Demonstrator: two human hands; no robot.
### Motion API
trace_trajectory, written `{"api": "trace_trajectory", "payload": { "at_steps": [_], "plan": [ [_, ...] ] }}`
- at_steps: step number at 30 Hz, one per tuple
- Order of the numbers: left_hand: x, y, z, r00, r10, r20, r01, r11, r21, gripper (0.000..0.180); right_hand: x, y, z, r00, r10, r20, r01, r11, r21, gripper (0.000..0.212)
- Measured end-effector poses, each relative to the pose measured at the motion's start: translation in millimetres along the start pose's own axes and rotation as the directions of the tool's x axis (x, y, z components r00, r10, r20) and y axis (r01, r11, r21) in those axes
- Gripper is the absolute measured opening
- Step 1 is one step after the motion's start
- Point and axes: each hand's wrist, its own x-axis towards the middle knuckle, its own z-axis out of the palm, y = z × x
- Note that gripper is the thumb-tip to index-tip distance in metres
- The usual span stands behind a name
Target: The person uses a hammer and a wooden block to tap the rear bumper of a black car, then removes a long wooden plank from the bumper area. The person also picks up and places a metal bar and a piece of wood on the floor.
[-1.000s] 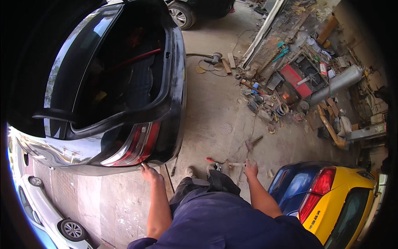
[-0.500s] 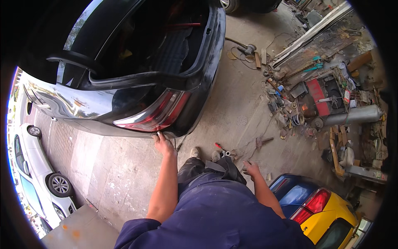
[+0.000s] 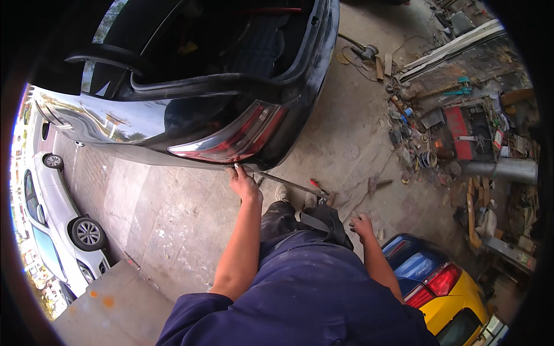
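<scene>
My left hand [image 3: 244, 183] is raised to the lower edge of a dark car's rear [image 3: 208, 166], just below its red and clear tail light [image 3: 239, 135]. Its fingertips are pinched together at that edge; anything between them is too small to make out. Close beside this hand a thin dark rod [image 3: 293, 185] begins and slants to a brownish block [image 3: 331, 199] near my feet; I cannot tell what supports it. My right hand [image 3: 362, 225] hangs in front of me on the right, fingers loosely curled and apart, with nothing visible in it.
On the floor lie a red-handled tool [image 3: 317, 185], a hammer-like tool [image 3: 378, 184] and a corded power tool [image 3: 367, 53]. A blue-and-yellow car [image 3: 447, 288] stands close at right, a white car [image 3: 57, 213] at left. Clutter surrounds a grey cylinder [image 3: 502, 169].
The view has shifted, and the dark car sits higher in it. My left hand stays at the car's edge. My right hand's fingers have curled more. The slanting rod now shows at length.
</scene>
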Motion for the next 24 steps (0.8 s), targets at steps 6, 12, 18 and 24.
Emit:
{"api": "trace_trajectory", "payload": {
  "at_steps": [6, 12, 18, 24],
  "plan": [
    [1, -4, -4, 0.998, -0.024, -0.062, 0.032, 0.991, 0.128, 0.049, -4, 2, 1, 0.999, 0.039, 0.027, -0.038, 0.999, -0.031, 0.031],
    [-3, -14, -3, 0.986, -0.055, -0.158, 0.083, 0.981, 0.173, 0.067, -7, -33, -3, 0.984, -0.049, 0.171, 0.093, 0.96, -0.266, 0.037],
    [-1, -14, -3, 0.986, -0.041, -0.163, 0.07, 0.982, 0.176, 0.07, 19, -87, 9, 0.931, -0.208, 0.302, 0.322, 0.856, -0.405, 0.028],
    [4, -21, -8, 0.993, 0.008, -0.117, 0.03, 0.949, 0.315, 0.071, 19, -137, 43, 0.844, -0.257, 0.471, 0.525, 0.576, -0.626, 0.028]
  ]
}}
